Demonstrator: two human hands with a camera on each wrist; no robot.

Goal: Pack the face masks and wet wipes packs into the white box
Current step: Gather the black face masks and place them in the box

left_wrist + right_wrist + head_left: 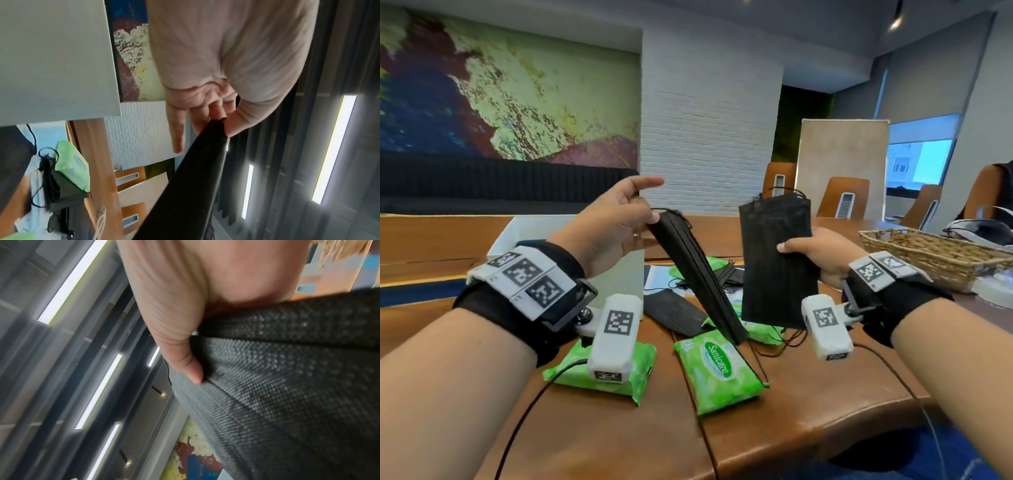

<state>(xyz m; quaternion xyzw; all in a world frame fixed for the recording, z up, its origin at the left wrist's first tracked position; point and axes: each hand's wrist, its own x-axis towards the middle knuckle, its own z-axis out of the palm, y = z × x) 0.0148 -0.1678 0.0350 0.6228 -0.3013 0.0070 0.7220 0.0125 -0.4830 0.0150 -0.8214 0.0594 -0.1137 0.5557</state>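
Note:
My left hand [619, 219] pinches the top end of a stack of black face masks [695, 274], seen edge-on and slanting down toward the table; the wrist view shows the same black stack [197, 178] held between thumb and fingers, forefinger stretched out. My right hand [815, 253] grips a second black mask stack [777, 263] upright by its right edge, thumb on the mask fabric [287, 369]. The white box [524, 233] stands behind my left hand. Green wet wipes packs [719, 370] [602, 373] lie on the table below, with more black masks [674, 315] among them.
A woven basket [928, 253] sits at the right on the wooden table [808, 404]. Brown chairs [846, 195] stand behind the far edge. Cables trail from both wrist cameras across the near table.

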